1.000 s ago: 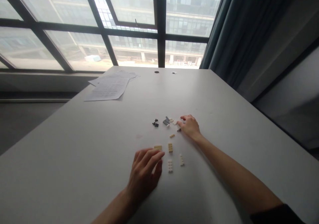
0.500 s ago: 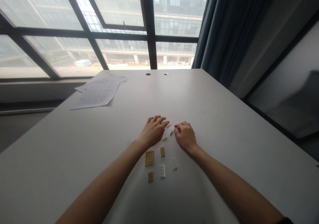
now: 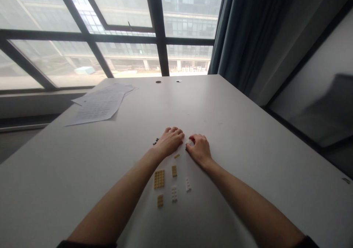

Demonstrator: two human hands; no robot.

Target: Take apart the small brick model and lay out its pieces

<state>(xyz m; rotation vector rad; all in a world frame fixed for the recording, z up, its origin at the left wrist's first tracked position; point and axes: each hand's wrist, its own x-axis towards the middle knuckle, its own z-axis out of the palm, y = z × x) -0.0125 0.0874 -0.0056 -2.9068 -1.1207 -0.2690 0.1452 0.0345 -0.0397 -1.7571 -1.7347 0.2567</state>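
My left hand (image 3: 171, 141) is palm down on the table, its fingers loosely bent and apart, with no object visible in it. Beside its wrist, several small dark pieces (image 3: 156, 141) partly show. Just to the right, my right hand (image 3: 200, 149) has its thumb and forefinger closed around something small; a dark bit shows by the thumb, its kind unclear. Below the hands lie a thin tan brick (image 3: 177, 156), a tan brick (image 3: 174, 171), a larger studded tan plate (image 3: 159, 179), a small tan brick (image 3: 160, 200), a white studded brick (image 3: 174, 194) and a narrow white piece (image 3: 188, 184).
The white table (image 3: 237, 130) reaches to the window. Printed papers (image 3: 102, 103) lie at its far left. Two round cable holes, one a dark disc (image 3: 158, 82), are near the far edge. A dark curtain (image 3: 234, 31) hangs at the right.
The view has shifted slightly right. My left fingers have lowered and drawn together somewhat. My right thumb and forefinger now cover the small dark-and-white piece that lay between the hands.
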